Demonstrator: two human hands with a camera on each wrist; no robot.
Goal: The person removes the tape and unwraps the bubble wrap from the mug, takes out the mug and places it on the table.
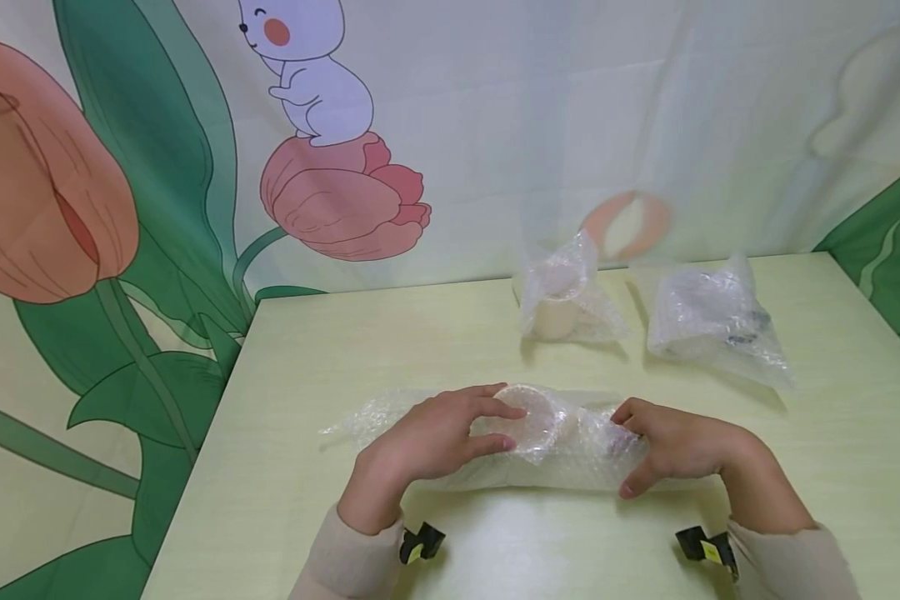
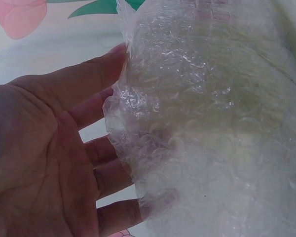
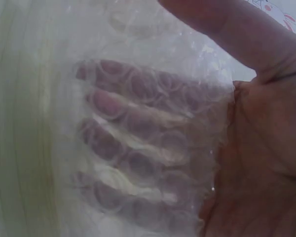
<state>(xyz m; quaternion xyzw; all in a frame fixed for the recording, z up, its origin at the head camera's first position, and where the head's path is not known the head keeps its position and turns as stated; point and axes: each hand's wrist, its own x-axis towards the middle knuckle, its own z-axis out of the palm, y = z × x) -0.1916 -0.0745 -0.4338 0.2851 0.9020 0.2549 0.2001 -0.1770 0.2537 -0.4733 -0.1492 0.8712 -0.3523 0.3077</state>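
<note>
A long bundle of clear bubble wrap (image 1: 525, 477) lies across the table in the head view. At its middle, a round pale rim (image 1: 528, 421) shows through the film. My left hand (image 1: 438, 429) holds this bundle from the left, index finger and thumb on either side of the round part. In the left wrist view its other fingers pass behind the bubble wrap (image 2: 207, 123). My right hand (image 1: 678, 446) is at the bundle's right end, thumb spread away from the index finger. Its fingers (image 3: 143, 138) lie nearly straight behind a layer of wrap in the right wrist view.
Behind the bundle stands a bubble-wrapped item (image 1: 558, 312) with a pale round body. To its right is another wrapped package (image 1: 708, 317) with dark marks. The table (image 1: 270, 500) meets a printed cloth (image 1: 480, 100) at its back edge.
</note>
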